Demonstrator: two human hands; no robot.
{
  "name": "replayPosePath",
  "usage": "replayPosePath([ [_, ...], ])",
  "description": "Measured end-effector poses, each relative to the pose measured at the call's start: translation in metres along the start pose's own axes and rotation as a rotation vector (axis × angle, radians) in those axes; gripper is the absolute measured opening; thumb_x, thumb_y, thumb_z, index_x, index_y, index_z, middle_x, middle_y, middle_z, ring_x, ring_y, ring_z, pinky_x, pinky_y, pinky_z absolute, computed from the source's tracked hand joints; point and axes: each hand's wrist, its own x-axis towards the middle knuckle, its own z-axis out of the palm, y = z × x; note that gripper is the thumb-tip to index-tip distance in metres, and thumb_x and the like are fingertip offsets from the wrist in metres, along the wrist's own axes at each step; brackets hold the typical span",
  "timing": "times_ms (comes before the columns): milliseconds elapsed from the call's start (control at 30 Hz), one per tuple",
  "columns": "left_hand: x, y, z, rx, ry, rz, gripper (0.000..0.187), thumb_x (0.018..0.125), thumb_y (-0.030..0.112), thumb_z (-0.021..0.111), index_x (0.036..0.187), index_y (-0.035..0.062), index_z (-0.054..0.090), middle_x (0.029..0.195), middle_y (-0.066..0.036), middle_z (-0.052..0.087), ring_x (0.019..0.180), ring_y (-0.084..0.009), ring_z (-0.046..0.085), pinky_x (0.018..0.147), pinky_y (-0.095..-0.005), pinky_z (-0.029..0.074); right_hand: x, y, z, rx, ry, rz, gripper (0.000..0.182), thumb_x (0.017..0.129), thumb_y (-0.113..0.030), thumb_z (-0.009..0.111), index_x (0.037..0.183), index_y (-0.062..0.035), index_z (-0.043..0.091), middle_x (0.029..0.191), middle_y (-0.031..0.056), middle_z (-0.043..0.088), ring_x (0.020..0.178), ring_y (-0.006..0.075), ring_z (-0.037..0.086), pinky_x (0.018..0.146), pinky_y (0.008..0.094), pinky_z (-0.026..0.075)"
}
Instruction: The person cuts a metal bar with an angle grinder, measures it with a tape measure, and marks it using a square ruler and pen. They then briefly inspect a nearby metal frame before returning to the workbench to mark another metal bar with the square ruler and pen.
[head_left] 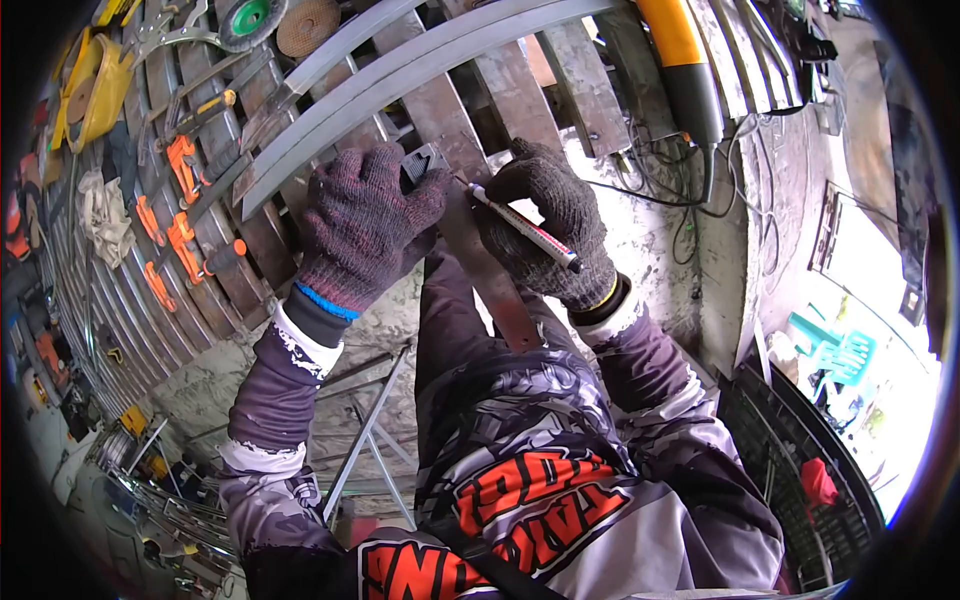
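Both hands wear dark knitted gloves. My left hand point(370, 220) is closed around a small grey metal piece point(424, 162) whose ridged end shows above the thumb. In my right hand point(555, 220) a white and red marker pen point(525, 228) lies across the fingers, its tip toward the left hand and its dark end at the lower right. The pen tip is close to the metal piece; whether they touch is unclear. A flat metal bar point(490, 285) of the bench top runs below and between the hands.
Long grey metal strips point(400, 70) cross the slatted bench beyond my hands. Orange clamps point(182, 245) lie at the left, near a grinding disc point(248, 20) and a yellow guard point(105, 90). An orange and black power tool point(682, 70) with cables is at the upper right.
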Motion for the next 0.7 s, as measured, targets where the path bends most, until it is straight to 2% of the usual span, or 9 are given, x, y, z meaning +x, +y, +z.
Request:
replayPosePath([
  [300,-0.0007,-0.0003,0.0025,0.021,0.005,0.005,0.055,0.075,0.024,0.076,0.129,0.0243,0.066,0.119,-0.012,0.054,0.104,-0.0344,0.05,0.085,-0.0515,0.043,-0.0003,0.0039,0.0027,-0.069,0.01,-0.029,0.022,0.076,-0.014,0.079,0.094,-0.0084,0.067,0.091,0.0128,0.067,0.091,0.0392,0.064,0.08,0.0455,0.05],
  [700,0.0006,-0.0001,0.0005,0.015,0.012,0.002,0.056,0.074,0.026,0.077,0.129,0.0241,0.065,0.12,-0.013,0.054,0.106,-0.0351,0.051,0.087,-0.0524,0.044,0.007,0.0027,-0.0008,0.035,-0.008,-0.025,0.018,0.079,-0.014,0.078,0.092,-0.007,0.067,0.09,0.013,0.067,0.087,0.0382,0.064,0.078,0.0447,0.05],
])
